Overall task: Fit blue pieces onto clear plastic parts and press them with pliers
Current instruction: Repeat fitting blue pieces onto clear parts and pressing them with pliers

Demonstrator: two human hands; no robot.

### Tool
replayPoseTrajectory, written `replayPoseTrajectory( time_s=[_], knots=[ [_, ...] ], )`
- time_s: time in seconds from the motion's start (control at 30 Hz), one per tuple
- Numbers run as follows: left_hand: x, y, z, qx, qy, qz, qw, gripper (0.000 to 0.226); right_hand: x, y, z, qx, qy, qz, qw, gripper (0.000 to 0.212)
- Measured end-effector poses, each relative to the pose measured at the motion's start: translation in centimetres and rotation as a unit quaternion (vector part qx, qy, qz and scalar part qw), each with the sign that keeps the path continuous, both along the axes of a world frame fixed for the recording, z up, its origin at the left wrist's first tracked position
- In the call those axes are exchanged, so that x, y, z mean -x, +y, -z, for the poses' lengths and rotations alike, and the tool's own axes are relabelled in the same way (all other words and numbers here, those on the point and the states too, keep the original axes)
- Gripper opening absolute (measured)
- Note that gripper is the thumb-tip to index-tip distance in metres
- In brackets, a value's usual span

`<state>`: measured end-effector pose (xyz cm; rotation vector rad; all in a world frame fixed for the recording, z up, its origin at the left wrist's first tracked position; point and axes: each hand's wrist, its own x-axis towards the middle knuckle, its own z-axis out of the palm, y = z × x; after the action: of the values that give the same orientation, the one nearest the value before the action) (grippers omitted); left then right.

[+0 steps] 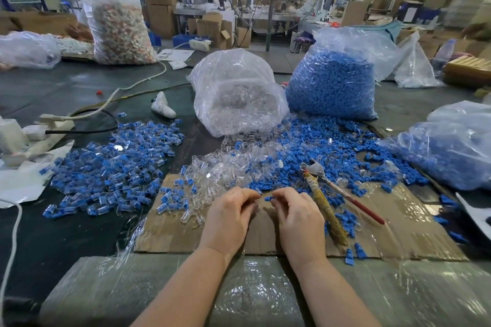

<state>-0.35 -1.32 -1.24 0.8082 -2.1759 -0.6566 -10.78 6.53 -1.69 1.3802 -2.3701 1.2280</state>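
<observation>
We find both hands working over the cardboard sheet (372, 233) at the near edge of the bench. The right hand (297, 218) pinches a blue piece (268, 198) at its fingertips. The left hand (228, 215) has its fingers curled toward that piece; we judge it holds a clear part, but the part itself cannot be made out. The two hands are close together, the blue piece between them.

We judge the step in hand to be the fitting. To do it well, the blue piece should be lined up squarely with the clear part's opening and seated by finger before any tool is used.

The pliers (326, 194) lie unheld just right of the right hand, jaws pointing away, handles toward the person, within easy reach.

Loose clear parts (220, 170) lie heaped ahead of the left hand and loose blue pieces (332, 146) ahead of the right. A pile of assembled units (114, 167) sits well to the left. Behind stand a bag of clear parts (236, 93) and a bag of blue pieces (332, 85). Stray blue pieces lie around the pliers' handles and may hinder picking them up.
</observation>
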Motion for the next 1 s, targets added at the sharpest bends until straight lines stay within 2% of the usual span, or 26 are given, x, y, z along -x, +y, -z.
replayPoseTrajectory(
  time_s=[0.1, 0.27, 0.47, 0.7, 1.0],
  knots=[
    [0.08, -0.05, -0.01, -0.006, -0.005, 0.004, 1.0, 0.028, 0.04, -0.09, 0.03, 0.0, -0.001, 0.0, 1.0, 0.006],
    [0.04, -0.35, 0.14, -0.037, 0.011, -0.012, 0.999, 0.019, 0.02, -0.18, 0.09, -0.012, -0.002, -0.021, 1.0, 0.013],
    [0.06, -0.49, 0.28, -0.132, 0.059, -0.006, 0.99, 0.017, -0.2, -0.05, 0.03, -0.02, 0.013, -0.048, 0.999, 0.012],
    [0.0, -0.5, 0.2, -0.127, 0.024, 0.014, 0.992, 0.016, -0.28, -0.14, -0.05, -0.026, 0.034, -0.041, 0.998, 0.014],
    [-0.14, -0.41, 0.14, -0.137, 0.021, 0.037, 0.99, 0.018, -0.15, -0.21, 0.13, -0.05, 0.052, -0.051, 0.996, 0.017]
  ],
)
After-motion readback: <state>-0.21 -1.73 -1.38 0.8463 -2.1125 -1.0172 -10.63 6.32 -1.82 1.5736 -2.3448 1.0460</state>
